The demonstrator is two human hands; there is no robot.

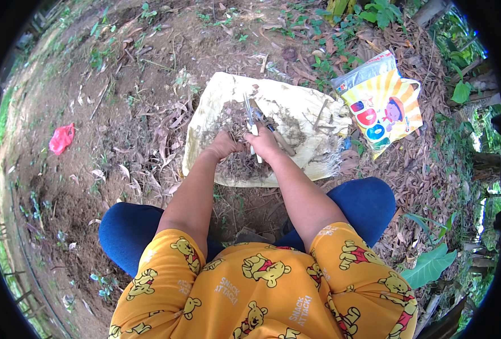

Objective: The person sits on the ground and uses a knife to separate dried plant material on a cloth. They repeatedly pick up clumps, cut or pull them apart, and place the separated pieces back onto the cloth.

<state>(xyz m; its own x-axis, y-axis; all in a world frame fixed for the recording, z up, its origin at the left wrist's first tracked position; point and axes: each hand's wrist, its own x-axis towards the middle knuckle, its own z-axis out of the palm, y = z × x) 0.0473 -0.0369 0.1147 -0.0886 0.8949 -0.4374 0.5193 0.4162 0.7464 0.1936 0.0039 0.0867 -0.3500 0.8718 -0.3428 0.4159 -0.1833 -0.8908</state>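
Observation:
A pale woven sack (203, 101) lies flat on the ground before me, with dry plant debris (244, 169) heaped on it. Over this heap, my left hand (225, 145) has its fingers curled down at the debris; whether they grip some of it is hidden. My right hand (264, 142) is closed around the pale handles of scissors or shears (248, 108), whose metal blades point away from me. Just beyond and to the right of that hand, a dark-bladed tool with a wooden handle (285, 143) rests on the sack. Short sticks (320, 114) lie near the sack's right part.
A colourful printed plastic bag (386, 106) lies right of the sack. Far left on the bare soil is a crumpled red plastic bag (61, 138). Dry leaves (407, 169) cover the ground at right, and a broad green leaf (430, 265) stands near my right side.

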